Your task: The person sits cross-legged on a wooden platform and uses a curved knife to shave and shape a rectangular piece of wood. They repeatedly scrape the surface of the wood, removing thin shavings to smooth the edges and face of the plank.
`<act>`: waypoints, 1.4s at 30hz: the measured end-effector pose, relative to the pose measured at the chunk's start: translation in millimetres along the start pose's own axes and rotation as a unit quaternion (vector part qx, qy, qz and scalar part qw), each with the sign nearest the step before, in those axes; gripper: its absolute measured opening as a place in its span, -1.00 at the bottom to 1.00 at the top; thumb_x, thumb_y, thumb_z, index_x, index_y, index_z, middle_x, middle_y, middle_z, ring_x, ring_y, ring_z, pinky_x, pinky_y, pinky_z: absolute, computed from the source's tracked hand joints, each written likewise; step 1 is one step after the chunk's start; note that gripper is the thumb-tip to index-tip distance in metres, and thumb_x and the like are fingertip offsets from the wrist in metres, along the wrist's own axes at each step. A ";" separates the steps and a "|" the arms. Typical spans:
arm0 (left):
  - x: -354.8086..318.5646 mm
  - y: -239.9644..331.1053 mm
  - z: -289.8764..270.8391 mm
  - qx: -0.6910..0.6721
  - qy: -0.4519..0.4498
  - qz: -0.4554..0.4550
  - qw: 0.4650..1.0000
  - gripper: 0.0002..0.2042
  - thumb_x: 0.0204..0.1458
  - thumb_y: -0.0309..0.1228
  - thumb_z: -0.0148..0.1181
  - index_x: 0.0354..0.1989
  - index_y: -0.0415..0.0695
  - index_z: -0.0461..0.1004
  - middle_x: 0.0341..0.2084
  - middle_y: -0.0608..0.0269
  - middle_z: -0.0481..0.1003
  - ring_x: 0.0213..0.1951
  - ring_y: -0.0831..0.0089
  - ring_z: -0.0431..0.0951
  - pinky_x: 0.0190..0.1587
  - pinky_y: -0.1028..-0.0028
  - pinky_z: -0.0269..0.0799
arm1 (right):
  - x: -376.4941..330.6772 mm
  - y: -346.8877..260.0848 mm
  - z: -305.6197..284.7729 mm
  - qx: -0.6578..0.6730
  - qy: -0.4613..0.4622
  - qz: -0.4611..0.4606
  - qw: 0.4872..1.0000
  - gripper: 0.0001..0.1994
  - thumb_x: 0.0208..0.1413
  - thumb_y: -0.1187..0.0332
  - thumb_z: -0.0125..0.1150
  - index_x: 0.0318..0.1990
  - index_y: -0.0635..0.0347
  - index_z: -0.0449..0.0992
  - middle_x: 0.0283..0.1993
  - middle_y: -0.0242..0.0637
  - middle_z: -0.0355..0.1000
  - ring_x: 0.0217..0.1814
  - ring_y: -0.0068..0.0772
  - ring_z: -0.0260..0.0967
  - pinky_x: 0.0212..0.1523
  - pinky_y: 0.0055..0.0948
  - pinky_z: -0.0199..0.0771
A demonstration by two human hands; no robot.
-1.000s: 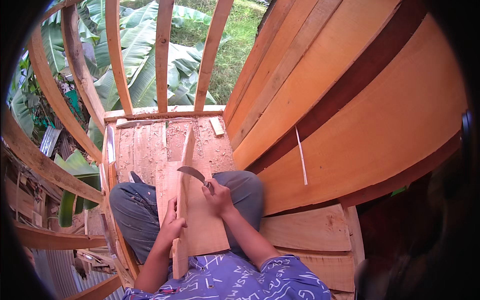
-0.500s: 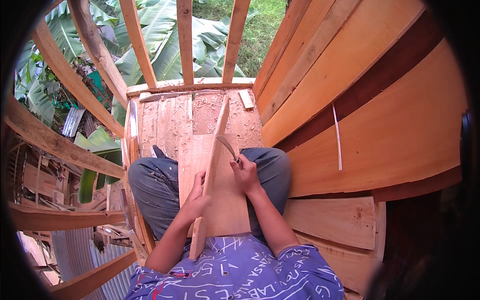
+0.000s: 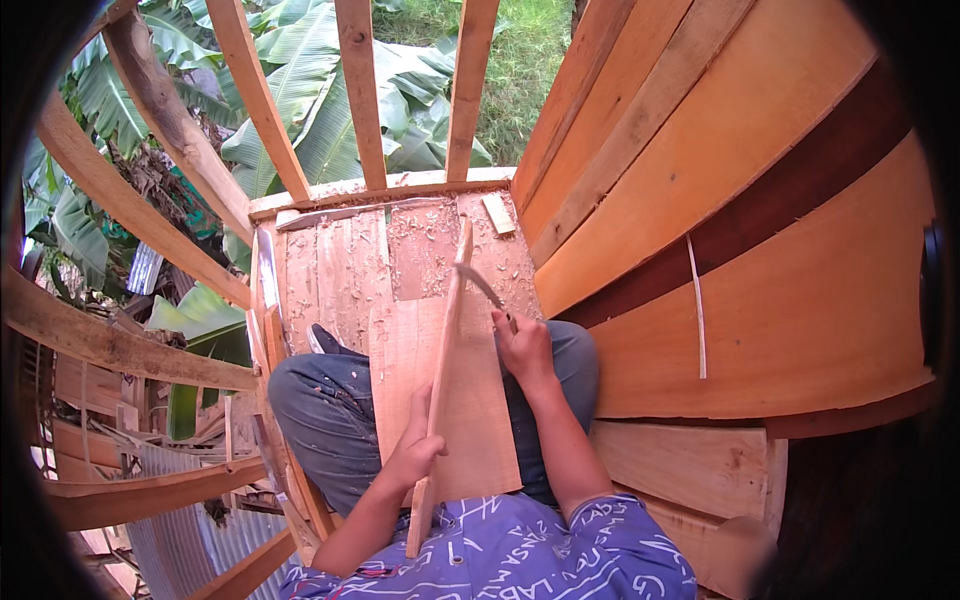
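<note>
My left hand (image 3: 415,455) grips a narrow strip of pale wood (image 3: 450,325) near its lower end, thumb across it. The strip slants up and away from my belly, standing on edge over a wide flat board (image 3: 480,430) that lies across my lap. My right hand (image 3: 526,348) is closed around the handle of a curved-blade knife (image 3: 480,284). Its blade tip reaches the strip's right side near the far end. Most of the handle is hidden in my fist.
Wood shavings (image 3: 420,235) litter the plank floor ahead, beside a short wood offcut (image 3: 497,214). Wooden slats (image 3: 361,100) fence the front and left, with banana leaves beyond. Wide planks (image 3: 760,330) form the right side. My shoe (image 3: 328,340) shows at the left.
The blade has moved farther out along the strip as my right hand went forward. My left hand sits lower on the strip. The whole view has shifted slightly.
</note>
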State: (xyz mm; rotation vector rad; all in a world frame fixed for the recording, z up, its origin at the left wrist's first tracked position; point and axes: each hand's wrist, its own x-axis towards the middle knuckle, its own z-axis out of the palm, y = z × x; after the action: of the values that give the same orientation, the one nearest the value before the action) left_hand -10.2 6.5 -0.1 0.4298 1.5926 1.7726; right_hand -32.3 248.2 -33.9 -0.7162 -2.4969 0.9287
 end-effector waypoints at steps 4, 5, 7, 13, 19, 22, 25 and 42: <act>-0.5 1.9 1.4 0.000 -0.029 -0.014 0.999 -0.06 -0.39 -0.54 -0.06 0.40 -0.23 -0.15 0.26 0.01 0.06 0.24 0.29 0.15 -0.03 0.53 0.33 | 20.1 -12.3 -15.9 0.005 0.001 -0.004 1.000 -0.46 0.16 -0.07 0.13 -0.60 0.27 0.40 -0.68 -0.06 0.35 -0.54 0.07 0.43 -0.51 -0.11 0.37; -1.0 6.9 -0.8 -0.026 -0.026 -0.038 0.999 -0.05 -0.39 -0.54 -0.06 0.40 -0.22 -0.15 0.26 0.01 0.06 0.24 0.29 0.15 -0.05 0.53 0.34 | 15.6 -16.4 -20.0 0.021 -0.023 -0.012 0.999 -0.47 0.16 -0.07 0.13 -0.59 0.27 0.41 -0.68 -0.06 0.35 -0.54 0.06 0.43 -0.51 -0.11 0.37; -1.0 15.8 -2.6 -0.084 -0.020 -0.085 0.993 -0.05 -0.39 -0.54 -0.06 0.40 -0.21 -0.15 0.26 0.02 0.07 0.24 0.29 0.15 -0.08 0.54 0.36 | -1.4 -19.6 -29.0 0.036 -0.062 -0.049 0.996 -0.48 0.16 -0.08 0.13 -0.59 0.25 0.41 -0.68 -0.08 0.36 -0.54 0.04 0.44 -0.51 -0.12 0.38; -1.6 20.8 4.4 -0.052 -0.017 -0.090 0.994 -0.04 -0.40 -0.52 -0.06 0.41 -0.19 -0.15 0.23 0.04 0.10 0.24 0.29 0.14 -0.04 0.53 0.34 | -55.5 -3.6 -31.4 0.006 -0.089 -0.069 0.994 -0.56 0.10 -0.01 0.22 -0.58 0.19 0.42 -0.67 -0.14 0.37 -0.57 -0.03 0.44 -0.51 -0.20 0.42; -9.6 20.0 6.8 -0.049 0.001 -0.079 0.996 -0.05 -0.39 -0.48 -0.06 0.40 -0.24 -0.14 0.26 0.00 0.07 0.35 0.22 0.02 0.33 0.39 -0.02 | -18.0 -9.2 -29.0 -0.043 -0.033 0.020 0.998 -0.43 0.12 -0.14 0.14 -0.63 0.24 0.41 -0.68 -0.07 0.37 -0.53 0.06 0.44 -0.52 -0.11 0.40; -17.8 17.1 21.6 -0.014 -0.025 -0.044 0.999 -0.07 -0.38 -0.48 -0.08 0.39 -0.26 -0.13 0.31 -0.02 0.02 0.41 0.20 -0.09 0.39 0.37 -0.21 | 23.9 0.0 -30.3 -0.017 0.031 0.056 0.998 -0.39 0.15 -0.15 0.09 -0.61 0.32 0.43 -0.69 0.00 0.34 -0.54 0.12 0.41 -0.51 -0.08 0.36; -14.3 9.2 27.0 -0.022 -0.020 -0.012 0.999 -0.10 -0.42 -0.54 -0.08 0.35 -0.26 -0.03 0.30 -0.01 0.05 0.43 0.23 -0.11 0.40 0.40 -0.25 | 25.2 7.0 -35.4 0.060 0.044 0.022 0.997 -0.38 0.17 -0.14 0.07 -0.60 0.35 0.43 -0.71 0.01 0.30 -0.59 0.10 0.36 -0.52 -0.09 0.30; -3.9 12.1 14.0 -0.067 0.102 -0.019 0.992 -0.15 -0.47 -0.68 -0.04 0.26 -0.22 0.11 0.11 0.05 0.31 0.17 0.25 0.33 -0.09 0.47 0.50 | -2.5 10.0 -40.9 0.052 -0.063 -0.056 0.995 -0.56 0.10 0.03 0.26 -0.58 0.25 0.44 -0.66 -0.05 0.35 -0.53 0.06 0.41 -0.51 -0.13 0.34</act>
State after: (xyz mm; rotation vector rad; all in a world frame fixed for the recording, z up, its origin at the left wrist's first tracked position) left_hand -1.7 14.1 14.9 0.1561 1.5950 1.9304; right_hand -6.3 273.3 -12.2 -0.4930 -2.5440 1.0833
